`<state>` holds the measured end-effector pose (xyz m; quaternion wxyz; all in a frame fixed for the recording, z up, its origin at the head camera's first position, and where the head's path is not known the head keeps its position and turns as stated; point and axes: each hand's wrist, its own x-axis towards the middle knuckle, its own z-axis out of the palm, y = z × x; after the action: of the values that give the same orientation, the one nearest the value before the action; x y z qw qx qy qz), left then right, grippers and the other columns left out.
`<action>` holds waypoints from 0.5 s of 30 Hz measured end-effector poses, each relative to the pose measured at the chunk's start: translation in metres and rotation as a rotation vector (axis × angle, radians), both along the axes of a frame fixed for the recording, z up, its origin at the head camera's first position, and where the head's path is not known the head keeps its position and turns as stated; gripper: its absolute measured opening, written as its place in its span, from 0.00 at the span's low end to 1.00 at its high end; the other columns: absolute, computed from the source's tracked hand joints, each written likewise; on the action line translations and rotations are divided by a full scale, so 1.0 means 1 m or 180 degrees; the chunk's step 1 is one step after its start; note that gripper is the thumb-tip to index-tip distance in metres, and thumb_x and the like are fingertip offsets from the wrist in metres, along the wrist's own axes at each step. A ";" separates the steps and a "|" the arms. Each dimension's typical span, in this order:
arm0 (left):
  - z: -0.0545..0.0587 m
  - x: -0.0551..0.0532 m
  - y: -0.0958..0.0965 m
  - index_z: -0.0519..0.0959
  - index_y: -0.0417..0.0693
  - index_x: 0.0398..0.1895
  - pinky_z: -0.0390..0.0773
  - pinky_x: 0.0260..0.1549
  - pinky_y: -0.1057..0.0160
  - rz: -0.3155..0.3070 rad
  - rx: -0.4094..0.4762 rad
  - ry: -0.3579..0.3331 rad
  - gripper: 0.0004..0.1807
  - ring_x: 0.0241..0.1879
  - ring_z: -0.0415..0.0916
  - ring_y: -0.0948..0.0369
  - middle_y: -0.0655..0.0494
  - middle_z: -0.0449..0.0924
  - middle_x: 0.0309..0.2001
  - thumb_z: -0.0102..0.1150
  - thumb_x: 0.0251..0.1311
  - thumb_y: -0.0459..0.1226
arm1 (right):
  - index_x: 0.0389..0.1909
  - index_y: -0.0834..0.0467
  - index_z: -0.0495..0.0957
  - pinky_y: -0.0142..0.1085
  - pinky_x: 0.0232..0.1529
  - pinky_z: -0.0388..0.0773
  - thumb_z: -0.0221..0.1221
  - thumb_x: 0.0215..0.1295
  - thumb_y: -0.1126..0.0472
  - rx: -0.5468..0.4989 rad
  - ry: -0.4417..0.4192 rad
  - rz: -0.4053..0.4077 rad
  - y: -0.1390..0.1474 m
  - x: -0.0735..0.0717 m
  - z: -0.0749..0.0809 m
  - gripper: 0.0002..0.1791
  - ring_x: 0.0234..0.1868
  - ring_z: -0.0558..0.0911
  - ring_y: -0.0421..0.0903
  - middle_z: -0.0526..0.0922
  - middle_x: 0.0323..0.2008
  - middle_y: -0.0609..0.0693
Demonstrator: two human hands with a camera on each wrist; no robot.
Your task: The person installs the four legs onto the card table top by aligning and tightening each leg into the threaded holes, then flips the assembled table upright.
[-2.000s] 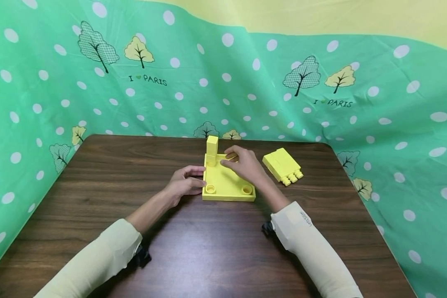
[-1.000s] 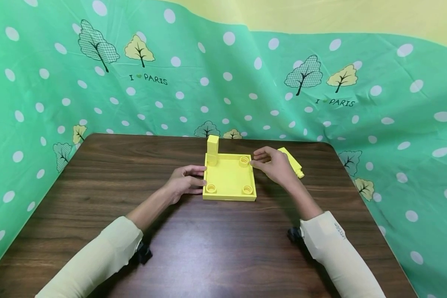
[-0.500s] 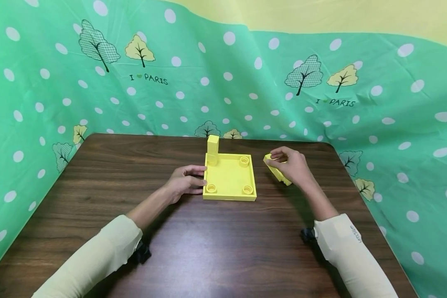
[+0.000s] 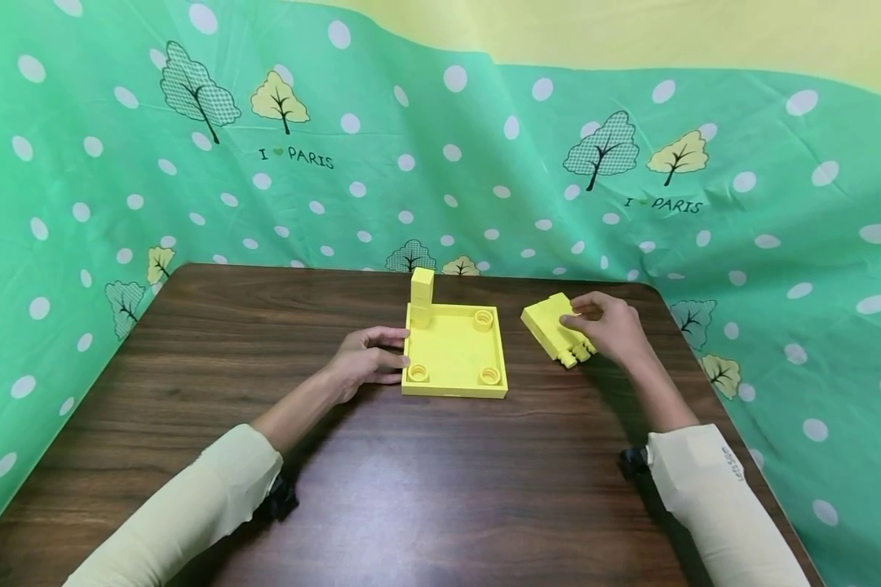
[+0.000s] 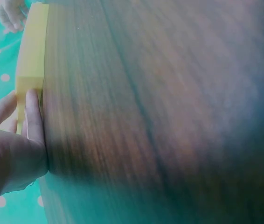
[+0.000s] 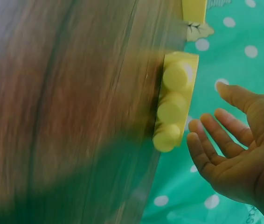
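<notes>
A yellow square board (image 4: 457,346) with a raised rim and round threaded sockets lies on the table. One yellow block-shaped leg (image 4: 422,290) stands upright at its far left corner. My left hand (image 4: 361,359) rests its extended fingers against the board's left side, also visible along the board's edge (image 5: 34,46) in the left wrist view. To the right, several yellow legs (image 4: 553,324) lie side by side, their round ends (image 6: 175,77) facing the right wrist camera. Above their right part hovers my right hand (image 4: 611,328), fingers loosely bent and a gap showing between it and the legs in the right wrist view.
Dark wooden table (image 4: 411,489) spreads under everything. Behind and beside it hangs a green cloth (image 4: 440,187) with white dots and printed trees. Black wrist cameras (image 4: 282,499) sit beneath both sleeves.
My right hand has moved right, from over the board's far right part to above the lying legs. The left hand stays at the board's left side.
</notes>
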<state>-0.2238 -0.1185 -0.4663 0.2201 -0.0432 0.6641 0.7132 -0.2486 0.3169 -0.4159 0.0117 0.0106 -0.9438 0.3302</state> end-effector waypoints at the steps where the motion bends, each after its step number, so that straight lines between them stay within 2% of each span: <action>1: 0.000 0.000 0.000 0.80 0.42 0.77 0.97 0.50 0.56 0.0001 0.0004 0.0003 0.35 0.47 0.89 0.58 0.42 0.78 0.69 0.74 0.65 0.23 | 0.68 0.64 0.83 0.61 0.61 0.90 0.70 0.79 0.46 0.0001 -0.0019 -0.0005 0.002 0.000 0.000 0.30 0.68 0.86 0.67 0.88 0.66 0.68; 5: -0.001 0.000 0.000 0.80 0.42 0.77 0.97 0.50 0.56 0.0006 0.0018 0.0003 0.35 0.46 0.89 0.59 0.41 0.78 0.69 0.74 0.65 0.23 | 0.70 0.64 0.82 0.61 0.61 0.89 0.69 0.80 0.43 -0.0011 -0.0094 -0.0035 0.011 -0.002 -0.002 0.33 0.69 0.84 0.68 0.86 0.68 0.69; 13: 0.000 0.000 0.000 0.80 0.42 0.77 0.98 0.48 0.56 -0.0007 0.0040 -0.0010 0.35 0.44 0.90 0.59 0.39 0.78 0.72 0.74 0.65 0.23 | 0.71 0.65 0.81 0.44 0.51 0.86 0.69 0.80 0.42 0.0062 -0.0192 -0.0092 0.025 -0.008 -0.006 0.34 0.66 0.83 0.68 0.84 0.68 0.70; 15: 0.001 -0.001 0.000 0.80 0.42 0.77 0.98 0.48 0.56 -0.0012 0.0040 -0.0013 0.35 0.44 0.90 0.59 0.39 0.78 0.72 0.74 0.65 0.23 | 0.72 0.65 0.80 0.47 0.53 0.87 0.68 0.80 0.41 0.0049 -0.0234 -0.0093 0.029 -0.010 -0.008 0.35 0.67 0.82 0.69 0.83 0.69 0.70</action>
<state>-0.2244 -0.1190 -0.4658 0.2231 -0.0421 0.6592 0.7169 -0.2585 0.3457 -0.4236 -0.0183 -0.0153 -0.9461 0.3230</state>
